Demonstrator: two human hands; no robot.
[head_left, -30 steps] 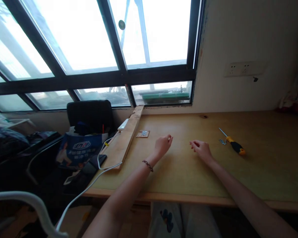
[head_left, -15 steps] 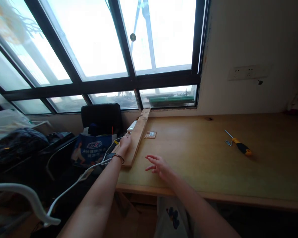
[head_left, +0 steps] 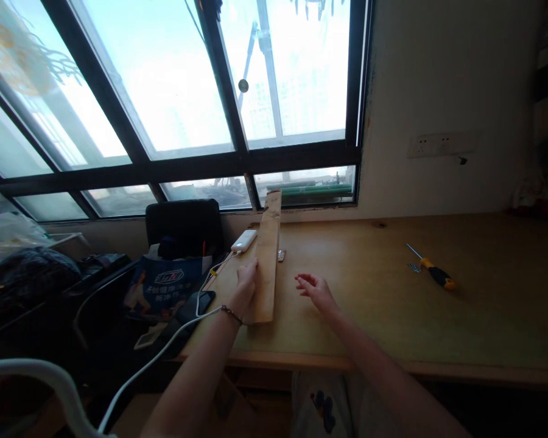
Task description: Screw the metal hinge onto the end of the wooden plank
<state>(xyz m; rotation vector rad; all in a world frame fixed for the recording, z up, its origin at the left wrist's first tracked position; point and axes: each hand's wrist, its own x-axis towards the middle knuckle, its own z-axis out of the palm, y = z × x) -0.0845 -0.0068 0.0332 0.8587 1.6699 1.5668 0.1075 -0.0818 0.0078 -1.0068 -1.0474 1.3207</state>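
Note:
A long wooden plank [head_left: 268,255] stands tilted on its edge at the left of the wooden desk [head_left: 393,316]. My left hand [head_left: 246,281] grips the plank's left side near its near end. My right hand [head_left: 314,289] hovers just right of the plank with fingers spread, holding nothing. A small metal hinge [head_left: 281,255] lies on the desk right behind the plank. A white power bank [head_left: 243,241] lies left of the plank, its white cable [head_left: 164,347] trailing off the desk.
A yellow-handled screwdriver [head_left: 432,270] and some screws [head_left: 411,266] lie at the right of the desk. A black chair [head_left: 182,222] with a blue bag [head_left: 164,285] stands left of the desk. A phone [head_left: 200,302] lies at the desk's left edge. A wall socket [head_left: 433,145] sits above.
My left hand went left to the plank and lifted it from flat onto its edge. My right hand moved left, close to the plank. The view shifted slightly.

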